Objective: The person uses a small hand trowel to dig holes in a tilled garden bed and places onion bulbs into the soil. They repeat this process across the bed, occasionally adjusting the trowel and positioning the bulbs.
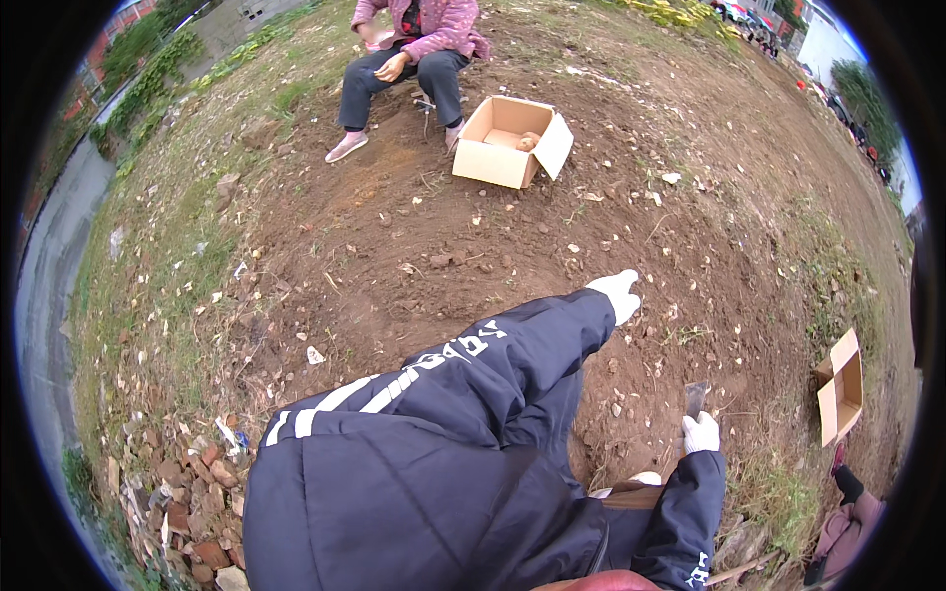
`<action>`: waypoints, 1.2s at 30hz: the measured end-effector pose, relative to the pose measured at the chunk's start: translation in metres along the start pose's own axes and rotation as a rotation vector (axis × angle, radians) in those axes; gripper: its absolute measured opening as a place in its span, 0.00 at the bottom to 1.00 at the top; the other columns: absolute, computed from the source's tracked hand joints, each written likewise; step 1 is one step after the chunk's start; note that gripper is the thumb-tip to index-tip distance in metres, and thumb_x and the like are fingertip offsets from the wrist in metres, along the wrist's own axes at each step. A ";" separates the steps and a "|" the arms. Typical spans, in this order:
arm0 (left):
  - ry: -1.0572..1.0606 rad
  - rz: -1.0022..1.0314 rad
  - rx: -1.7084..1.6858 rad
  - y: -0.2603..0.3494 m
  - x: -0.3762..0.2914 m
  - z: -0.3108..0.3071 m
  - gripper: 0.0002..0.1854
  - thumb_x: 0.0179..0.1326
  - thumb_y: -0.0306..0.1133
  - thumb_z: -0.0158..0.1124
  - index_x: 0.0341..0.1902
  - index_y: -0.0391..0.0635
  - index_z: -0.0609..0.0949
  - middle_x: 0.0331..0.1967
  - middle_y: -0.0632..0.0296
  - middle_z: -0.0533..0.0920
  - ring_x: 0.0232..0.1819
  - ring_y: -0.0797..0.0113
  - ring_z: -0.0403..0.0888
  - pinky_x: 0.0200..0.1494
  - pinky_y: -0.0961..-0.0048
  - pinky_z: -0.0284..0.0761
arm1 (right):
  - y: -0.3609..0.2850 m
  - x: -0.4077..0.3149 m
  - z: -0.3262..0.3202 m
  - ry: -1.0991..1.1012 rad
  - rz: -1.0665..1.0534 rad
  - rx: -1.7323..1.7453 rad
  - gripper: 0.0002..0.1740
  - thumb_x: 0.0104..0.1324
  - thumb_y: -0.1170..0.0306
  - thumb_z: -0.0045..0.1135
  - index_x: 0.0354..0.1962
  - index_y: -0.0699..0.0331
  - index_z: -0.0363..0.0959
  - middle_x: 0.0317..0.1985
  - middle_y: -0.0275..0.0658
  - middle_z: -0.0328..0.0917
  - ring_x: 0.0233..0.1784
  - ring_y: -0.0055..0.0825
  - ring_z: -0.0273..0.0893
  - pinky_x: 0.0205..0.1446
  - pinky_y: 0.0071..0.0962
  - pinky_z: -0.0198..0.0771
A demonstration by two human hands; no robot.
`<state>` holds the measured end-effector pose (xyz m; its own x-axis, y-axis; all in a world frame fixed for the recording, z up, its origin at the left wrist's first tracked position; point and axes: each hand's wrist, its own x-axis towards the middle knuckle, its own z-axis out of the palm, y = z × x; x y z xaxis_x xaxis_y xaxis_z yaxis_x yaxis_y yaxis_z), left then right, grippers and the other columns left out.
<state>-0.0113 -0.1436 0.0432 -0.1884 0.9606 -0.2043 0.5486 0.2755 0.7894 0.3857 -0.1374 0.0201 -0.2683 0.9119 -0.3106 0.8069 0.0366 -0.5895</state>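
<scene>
My left hand [618, 297], in a white glove, is stretched out over the bare brown soil [517, 251]. Its fingers look spread, and I see nothing held in them, though the palm side is hidden. Lower down, my right hand [701, 433], also gloved in white, grips a hand tool with a flat, dull metal blade [695, 397]. The blade points away from my body, over the soil. Most of the handle is covered by the glove. Pale flakes and small stones dot the ground around both hands.
A cardboard box [491, 164] holding a few brownish lumps [528, 142] stands beside a seated person [421, 44]. Another open cardboard box [840, 399] is at the right, near a second person's leg [850, 487]. Broken bricks and rubble [196, 487] lie at lower left.
</scene>
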 end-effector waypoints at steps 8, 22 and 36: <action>-0.037 0.052 0.098 0.024 0.003 0.018 0.34 0.67 0.45 0.60 0.73 0.43 0.67 0.67 0.44 0.75 0.68 0.46 0.74 0.69 0.61 0.69 | -0.015 -0.039 -0.015 0.003 0.033 0.184 0.17 0.67 0.66 0.58 0.46 0.72 0.75 0.31 0.46 0.81 0.27 0.35 0.82 0.31 0.36 0.76; -0.132 0.080 0.155 -0.001 0.026 0.044 0.35 0.64 0.42 0.66 0.72 0.44 0.70 0.67 0.46 0.76 0.67 0.50 0.75 0.66 0.63 0.72 | 0.016 -0.092 -0.032 0.136 0.031 0.084 0.30 0.62 0.66 0.60 0.61 0.69 0.71 0.54 0.54 0.80 0.59 0.45 0.79 0.63 0.37 0.71; -0.151 0.083 0.178 0.003 0.017 0.016 0.33 0.66 0.39 0.64 0.71 0.38 0.69 0.66 0.47 0.76 0.50 0.58 0.85 0.43 0.65 0.83 | 0.008 -0.087 -0.029 0.109 0.044 -0.128 0.34 0.67 0.52 0.59 0.60 0.72 0.72 0.57 0.58 0.78 0.60 0.51 0.77 0.65 0.41 0.71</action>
<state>0.0003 -0.1259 0.0331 -0.0202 0.9713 -0.2372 0.6944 0.1843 0.6956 0.4305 -0.2051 0.0638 -0.1781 0.9523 -0.2478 0.8792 0.0408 -0.4748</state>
